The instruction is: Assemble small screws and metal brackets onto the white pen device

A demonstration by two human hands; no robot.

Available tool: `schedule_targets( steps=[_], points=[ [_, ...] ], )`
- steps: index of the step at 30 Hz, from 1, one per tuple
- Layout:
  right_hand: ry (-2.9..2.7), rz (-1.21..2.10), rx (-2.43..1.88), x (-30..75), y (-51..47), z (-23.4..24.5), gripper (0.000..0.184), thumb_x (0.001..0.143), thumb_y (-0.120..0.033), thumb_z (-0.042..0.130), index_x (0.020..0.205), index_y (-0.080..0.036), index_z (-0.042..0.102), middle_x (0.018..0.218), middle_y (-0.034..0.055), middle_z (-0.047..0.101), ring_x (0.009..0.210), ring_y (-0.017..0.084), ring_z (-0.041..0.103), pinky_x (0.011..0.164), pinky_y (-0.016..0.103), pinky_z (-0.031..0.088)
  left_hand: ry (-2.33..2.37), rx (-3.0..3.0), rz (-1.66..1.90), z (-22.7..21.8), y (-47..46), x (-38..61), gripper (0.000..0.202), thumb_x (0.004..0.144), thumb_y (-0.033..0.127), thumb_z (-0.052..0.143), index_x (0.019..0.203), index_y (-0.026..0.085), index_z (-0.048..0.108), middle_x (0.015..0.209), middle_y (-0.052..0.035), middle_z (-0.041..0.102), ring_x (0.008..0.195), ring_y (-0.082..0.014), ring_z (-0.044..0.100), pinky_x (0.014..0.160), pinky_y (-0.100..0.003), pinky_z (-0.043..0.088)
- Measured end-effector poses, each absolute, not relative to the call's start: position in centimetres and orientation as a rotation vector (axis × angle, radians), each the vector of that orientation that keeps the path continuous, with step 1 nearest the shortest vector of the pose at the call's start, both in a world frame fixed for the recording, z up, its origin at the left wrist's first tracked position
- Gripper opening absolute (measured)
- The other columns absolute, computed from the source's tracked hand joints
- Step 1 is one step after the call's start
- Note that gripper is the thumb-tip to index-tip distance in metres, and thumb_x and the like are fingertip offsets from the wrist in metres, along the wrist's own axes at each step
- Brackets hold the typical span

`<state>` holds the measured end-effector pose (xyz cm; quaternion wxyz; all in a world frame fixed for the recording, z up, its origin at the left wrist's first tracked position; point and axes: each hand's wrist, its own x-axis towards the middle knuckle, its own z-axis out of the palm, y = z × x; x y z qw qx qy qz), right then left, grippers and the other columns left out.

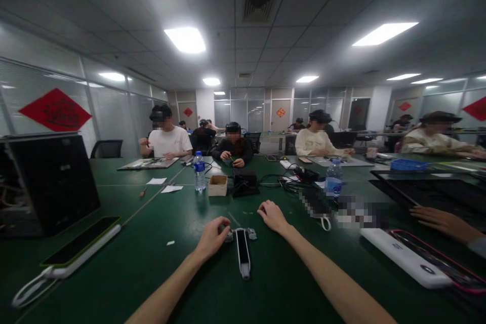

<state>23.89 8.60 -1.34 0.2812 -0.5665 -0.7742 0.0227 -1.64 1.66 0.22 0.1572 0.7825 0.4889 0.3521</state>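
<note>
Where a white device (242, 249) lies toward the table's (114, 283) near edge, the left hand (211, 237) curls beside it — pinching, I cannot tell — the right hand (272, 216) beyond, fingers loosely bent

White slim handheld device with dark screen (243, 250) is placed on green flat tabletop (114, 268), between bare left hand (213, 237) and bare right hand (272, 216). Small square cardboard box (217, 188) is set farther back, flanked by clear plastic bottle (199, 177) left, black boxy unit (246, 183) right. Black rectangular computer case (56, 182) is positioned far left, behind green-edged phone (81, 240). White oblong power bank (402, 255) is laid far right.
</note>
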Motion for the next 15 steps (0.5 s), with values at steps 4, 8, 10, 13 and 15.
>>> schedule_targets(
  steps=[4,8,10,13,15],
  points=[
    [-2.153,0.101,-1.15,20.5,6.1,0.5,0.008,0.086,-0.023,0.059,0.088,-0.016,0.062,0.092,0.0067,0.06,0.088,0.019,0.055,0.08,0.031,0.043,1.359,2.211,1.094,0.3,1.7,-1.6,0.026,0.084,0.037,0.049,0.093,0.018,0.066,0.089,-0.0037,0.069,0.076,-0.0176,0.061,0.073,-0.028,0.046],
    [-2.237,0.2,-0.87,17.2,4.1,1.5,0.003,0.084,-0.019,0.063,0.086,-0.016,0.063,0.088,0.0047,0.061,0.088,0.017,0.056,0.08,0.029,0.044,1.241,2.149,1.13,0.5,1.8,-1.6,0.031,0.085,0.041,0.049,0.095,0.018,0.067,0.092,-0.0041,0.07,0.077,-0.0171,0.061,0.071,-0.027,0.046],
    [-2.228,0.219,-0.818,16.4,3.6,1.6,0.004,0.084,-0.017,0.062,0.087,-0.016,0.064,0.088,0.0046,0.061,0.087,0.017,0.056,0.08,0.029,0.045,1.177,2.113,1.139,0.4,2.0,-1.6,0.033,0.085,0.043,0.05,0.095,0.016,0.067,0.091,-0.0049,0.07,0.078,-0.0174,0.061,0.071,-0.027,0.047],
    [-2.202,0.21,-0.803,16.2,3.2,1.3,0.008,0.084,-0.013,0.059,0.089,-0.017,0.065,0.089,0.005,0.061,0.088,0.017,0.056,0.08,0.029,0.046,1.115,1.991,1.159,0.1,2.4,-1.7,0.036,0.081,0.046,0.056,0.093,0.014,0.067,0.089,-0.0064,0.07,0.078,-0.0184,0.062,0.071,-0.028,0.048],
    [-2.194,0.211,-0.796,16.3,3.1,1.3,0.011,0.085,-0.012,0.058,0.09,-0.017,0.066,0.091,0.0055,0.062,0.09,0.017,0.057,0.08,0.029,0.046,1.077,1.886,1.16,-0.1,2.7,-1.8,0.037,0.077,0.046,0.061,0.092,0.013,0.067,0.089,-0.0071,0.07,0.079,-0.0191,0.063,0.071,-0.029,0.048]
  ],
)
